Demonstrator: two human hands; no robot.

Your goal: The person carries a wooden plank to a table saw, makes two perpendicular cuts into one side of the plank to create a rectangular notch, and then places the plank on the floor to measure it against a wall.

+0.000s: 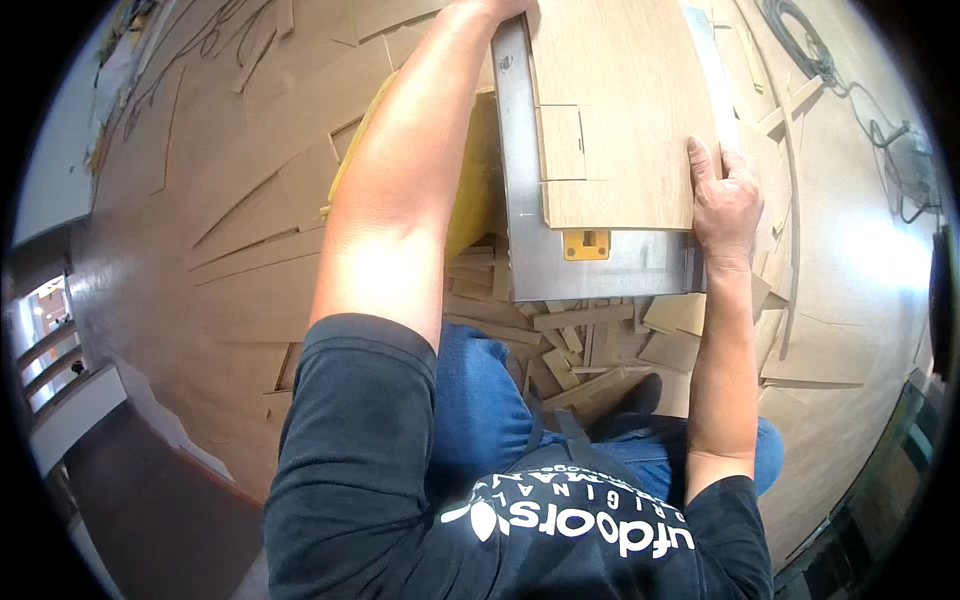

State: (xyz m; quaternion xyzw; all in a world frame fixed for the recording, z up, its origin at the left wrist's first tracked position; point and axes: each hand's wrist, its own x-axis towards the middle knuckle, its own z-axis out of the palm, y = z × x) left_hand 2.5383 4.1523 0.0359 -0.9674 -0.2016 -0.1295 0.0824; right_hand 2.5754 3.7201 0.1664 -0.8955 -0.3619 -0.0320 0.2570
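A light wood-grain plank (625, 110) lies on a grey metal saw table (545, 275). Dark thin lines, drawn or cut, form a small rectangle near its left edge. My right hand (727, 210) is closed on the plank's right edge near its close corner, thumb on top. At the upper rim of the picture, my left hand (490, 8) is by the plank's far left part, its fingers mostly out of the picture. A yellow insert (587, 245) with a dark slot shows in the table just beyond the plank's near edge. No blade can be seen.
Wood offcuts (585, 330) lie heaped below the table and around my legs. The saw's yellow body (470, 190) shows under my left arm. A coiled dark cable (800, 35) lies at the far right. Sheets cover the floor; a dark stairway opening (150, 500) is at lower left.
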